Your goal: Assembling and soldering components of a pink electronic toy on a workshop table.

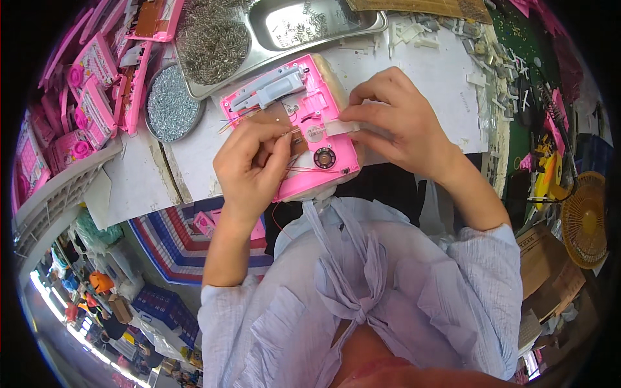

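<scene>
A pink plastic toy housing (346, 154) lies tilted on the table in front of me with its inside facing up. In it sit a grey plastic part (275, 87), a brown circuit board (281, 111), a round black speaker (325, 157) and thin red wires (315, 170). Over the housing's left side my left hand (251, 158) is closed, thumb and fingers pinched by the board; what they grip is too small to make out. From the right, my right hand (400, 123) pinches a small whitish plastic piece (341, 127) at the housing's right edge.
Behind the housing stands a metal tray (255, 39) with heaps of small springs; left of it is a round dish (151, 123) of screws. Pink housings (97, 61) pile up far left. Grey and white plastic parts (479, 48) lie at the back right.
</scene>
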A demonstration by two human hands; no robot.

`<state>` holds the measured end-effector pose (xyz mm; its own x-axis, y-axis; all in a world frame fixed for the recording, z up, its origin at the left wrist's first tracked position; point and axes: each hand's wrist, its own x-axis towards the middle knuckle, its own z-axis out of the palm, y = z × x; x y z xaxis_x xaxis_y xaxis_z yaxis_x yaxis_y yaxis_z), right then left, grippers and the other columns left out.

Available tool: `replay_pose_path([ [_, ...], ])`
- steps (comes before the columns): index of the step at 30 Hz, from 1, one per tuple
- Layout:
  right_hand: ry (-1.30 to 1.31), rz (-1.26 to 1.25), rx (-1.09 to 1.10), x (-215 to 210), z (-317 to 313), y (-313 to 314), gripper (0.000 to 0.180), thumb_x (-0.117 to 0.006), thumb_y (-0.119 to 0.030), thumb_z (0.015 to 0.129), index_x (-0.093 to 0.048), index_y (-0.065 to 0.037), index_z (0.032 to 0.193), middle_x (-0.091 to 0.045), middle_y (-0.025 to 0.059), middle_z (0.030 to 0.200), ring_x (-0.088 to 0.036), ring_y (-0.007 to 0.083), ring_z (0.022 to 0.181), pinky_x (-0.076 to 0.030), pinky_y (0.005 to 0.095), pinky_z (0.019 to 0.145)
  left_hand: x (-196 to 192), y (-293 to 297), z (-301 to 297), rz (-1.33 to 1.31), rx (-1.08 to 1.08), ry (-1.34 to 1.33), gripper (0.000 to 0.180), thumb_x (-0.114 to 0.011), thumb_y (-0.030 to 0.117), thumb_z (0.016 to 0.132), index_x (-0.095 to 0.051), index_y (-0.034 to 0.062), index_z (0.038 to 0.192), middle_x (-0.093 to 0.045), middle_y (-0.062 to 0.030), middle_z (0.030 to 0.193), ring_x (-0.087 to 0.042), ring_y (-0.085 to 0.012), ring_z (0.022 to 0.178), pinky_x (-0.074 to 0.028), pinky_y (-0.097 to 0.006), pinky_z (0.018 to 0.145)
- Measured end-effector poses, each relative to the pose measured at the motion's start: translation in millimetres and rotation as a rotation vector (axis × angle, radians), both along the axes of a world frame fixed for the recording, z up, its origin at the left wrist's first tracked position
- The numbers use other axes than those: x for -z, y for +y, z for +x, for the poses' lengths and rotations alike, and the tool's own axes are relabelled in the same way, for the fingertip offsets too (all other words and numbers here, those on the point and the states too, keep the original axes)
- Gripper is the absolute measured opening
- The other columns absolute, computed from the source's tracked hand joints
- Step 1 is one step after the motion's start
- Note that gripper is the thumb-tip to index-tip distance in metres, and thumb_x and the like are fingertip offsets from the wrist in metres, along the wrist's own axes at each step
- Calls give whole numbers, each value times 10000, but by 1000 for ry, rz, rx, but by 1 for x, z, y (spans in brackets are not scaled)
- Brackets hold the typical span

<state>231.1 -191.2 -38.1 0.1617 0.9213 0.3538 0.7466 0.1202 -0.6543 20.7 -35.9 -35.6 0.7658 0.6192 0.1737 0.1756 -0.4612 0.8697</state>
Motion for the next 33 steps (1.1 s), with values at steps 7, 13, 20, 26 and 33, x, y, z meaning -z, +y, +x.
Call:
replay_pose_path([
  [7,-344,-36,-159,-19,-6,21,244,-749,-124,700,-717,-70,936,-630,40,967,-587,270,947,-502,378,791,15,-6,-2,23,-17,-71,76,-729,-55,879,-712,-28,948,-606,-16,809,-504,-51,651,-358,-198,559],
  [13,-386,-52,-356,-30,2,37,217,-680,-177,729,-711,-55,906,-622,43,948,-592,255,988,-498,371,783,20,-5,-4,49,-1,-101,73,-729,-52,889,-709,-29,956,-612,-21,823,-507,-45,646,-353,-193,549],
  [20,-261,-37,-237,-21,4,29,292,-778,-99,647,-711,-53,927,-639,48,958,-596,270,924,-518,379,743,24,-4,-6,64,11,-119,146,-770,-46,837,-726,12,963,-629,-53,790,-501,-83,578,-367,-228,496],
  [26,-322,-49,-183,-26,-7,21,267,-747,-107,675,-704,-40,930,-627,44,953,-590,261,916,-504,367,727,21,-7,-13,149,23,-29,232,-839,34,765,-704,50,953,-623,-53,886,-569,-181,719,-426,-304,617],
  [33,-458,-7,-218,-37,-22,29,249,-674,-154,696,-695,-27,909,-606,41,932,-579,241,911,-490,351,728,7,-18,-26,531,51,251,269,-875,195,697,-683,114,866,-579,-39,973,-558,-249,902,-369,-404,821],
])
